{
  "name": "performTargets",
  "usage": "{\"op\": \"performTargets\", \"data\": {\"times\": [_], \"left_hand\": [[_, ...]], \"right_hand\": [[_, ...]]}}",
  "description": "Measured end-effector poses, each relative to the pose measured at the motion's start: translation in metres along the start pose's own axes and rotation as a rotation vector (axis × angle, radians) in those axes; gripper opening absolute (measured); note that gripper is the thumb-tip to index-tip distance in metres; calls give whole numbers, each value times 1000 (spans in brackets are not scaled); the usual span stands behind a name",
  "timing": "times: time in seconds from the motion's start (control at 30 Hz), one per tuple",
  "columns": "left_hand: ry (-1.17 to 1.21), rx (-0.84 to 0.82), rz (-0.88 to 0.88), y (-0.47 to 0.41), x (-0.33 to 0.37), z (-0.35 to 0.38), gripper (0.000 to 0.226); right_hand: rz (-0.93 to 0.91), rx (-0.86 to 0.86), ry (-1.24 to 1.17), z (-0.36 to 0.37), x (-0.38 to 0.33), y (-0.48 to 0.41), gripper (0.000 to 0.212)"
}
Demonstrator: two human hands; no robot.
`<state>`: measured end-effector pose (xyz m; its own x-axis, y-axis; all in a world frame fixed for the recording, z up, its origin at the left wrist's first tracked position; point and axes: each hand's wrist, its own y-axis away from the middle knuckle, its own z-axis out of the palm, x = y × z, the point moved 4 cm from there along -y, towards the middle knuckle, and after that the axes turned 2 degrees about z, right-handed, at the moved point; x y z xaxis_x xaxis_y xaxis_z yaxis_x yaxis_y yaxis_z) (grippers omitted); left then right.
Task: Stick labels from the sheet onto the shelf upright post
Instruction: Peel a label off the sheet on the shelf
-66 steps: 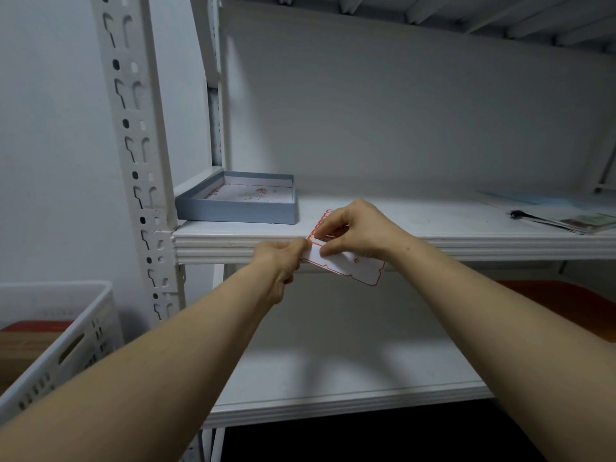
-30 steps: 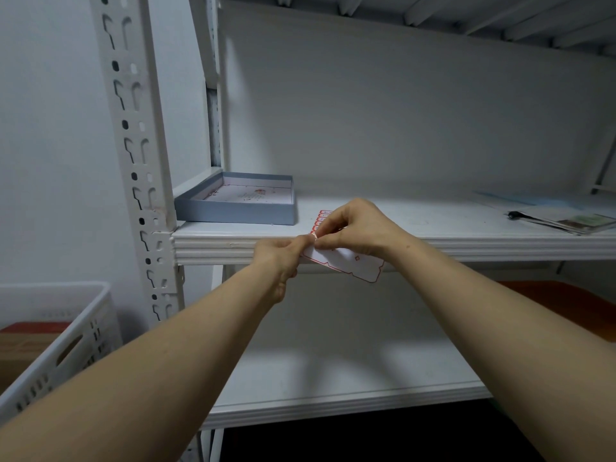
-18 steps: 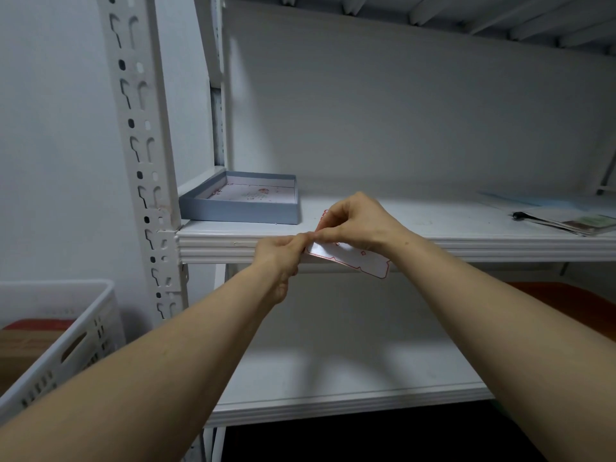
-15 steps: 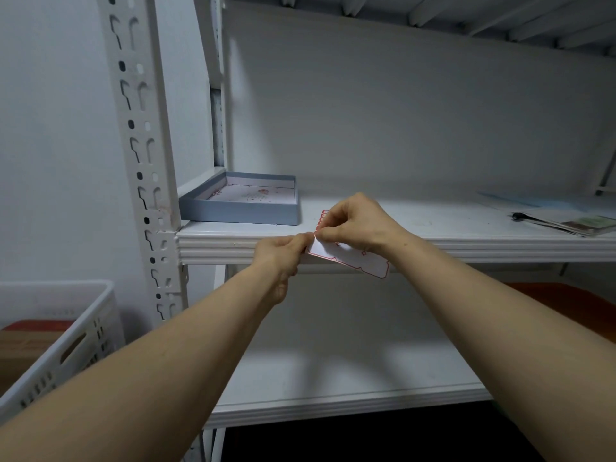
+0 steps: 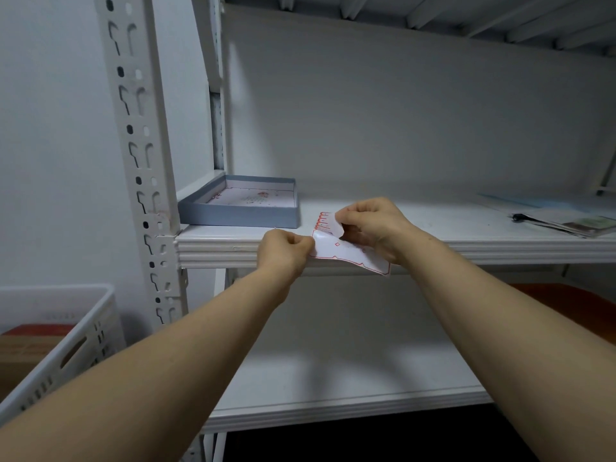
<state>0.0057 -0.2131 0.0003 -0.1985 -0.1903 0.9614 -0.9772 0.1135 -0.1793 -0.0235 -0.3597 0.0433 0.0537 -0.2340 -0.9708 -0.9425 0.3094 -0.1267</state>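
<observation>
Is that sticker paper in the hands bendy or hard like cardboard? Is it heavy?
Probably bendy: the sheet curls over at its top corner, where the right hand pinches it. Likely very light too, since the left hand holds its edge with only a pinch. It looks thin, so it might crease or tear if tugged hard.

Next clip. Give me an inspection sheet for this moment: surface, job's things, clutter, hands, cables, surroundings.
Surface: white shelf board, at hand height.
Job's things: label sheet held in front of the board's edge; one label partly peeled up; slotted post to the left.
Clutter: shallow grey box by the post; papers far right.
Hands: left hand pinches the sheet's edge; right hand pinches the label.
Cables: nothing seen.
Surroundings: white crate lower left; wall behind.
</observation>
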Motion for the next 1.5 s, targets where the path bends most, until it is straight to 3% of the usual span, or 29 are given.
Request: {"op": "performTargets", "data": {"times": [0.13, 0.2, 0.23, 0.3, 0.37, 0.4, 0.5, 0.57, 0.67, 0.73, 0.8, 0.87, 0.9, 0.97, 1.07, 1.2, 1.3, 1.37, 1.43, 1.5], "left_hand": [[-156, 56, 85, 0, 1, -2, 30], [-315, 119, 211, 3, 6, -4, 19], [-446, 189, 339, 7, 11, -7, 13], [-643, 215, 777, 21, 23, -4, 28], [-784, 45, 1113, 29, 22, 10, 48], [-882, -81, 1140, 29, 18, 16, 59], [-1137, -318, 985, 23, 11, 27, 68], [-1210, -323, 912, 17, 14, 34, 71], [-1109, -288, 732, 7, 30, 42, 64], [-861, -159, 639, 1, 42, 41, 55], [-340, 3, 480, 1, 57, 32, 53], [145, -18, 181, 2, 62, 27, 43], [277, -67, 42, 4, 63, 26, 40], [354, -155, -107, 6, 62, 21, 37], [358, -174, -137, 7, 57, 7, 34], [353, -66, -107, 11, 49, -15, 21], [354, -16, -78, 13, 45, -31, 14], [357, 24, -47, 14, 43, -43, 13], [328, 38, 1, 17, 43, -56, 14], [296, 31, 42, 21, 43, -69, 15]], "right_hand": [[38, 10, -156, 0, 1, -1, 9], [42, 17, -195, 0, 2, -1, 11], [43, 24, -220, -1, 2, 0, 12], [39, 36, -286, -2, 3, 0, 14], [32, 49, -369, -3, 3, 0, 15], [28, 64, -407, -4, 2, 0, 15], [-21, 140, -469, -10, -2, -4, 13], [-71, 167, -467, -16, -6, -4, 13], [-127, 175, -426, -24, -9, -1, 10], [-188, 219, -361, -30, -12, 3, 11], [-320, 318, -202, -37, -19, 10, 12], [-498, 414, 37, -37, -26, 18, 9], [-609, 463, 172, -35, -30, 23, 8], [-889, 567, 467, -25, -34, 34, 13], [-1240, 697, 788, -1, -32, 47, 15], [-1404, 751, 830, 19, -30, 59, 11], [-1424, 678, 798, 32, -32, 63, 11], [-1327, 626, 722, 38, -32, 66, 19], [-1086, 565, 528, 39, -30, 67, 24], [-711, 428, 221, 39, -30, 64, 17]]}}
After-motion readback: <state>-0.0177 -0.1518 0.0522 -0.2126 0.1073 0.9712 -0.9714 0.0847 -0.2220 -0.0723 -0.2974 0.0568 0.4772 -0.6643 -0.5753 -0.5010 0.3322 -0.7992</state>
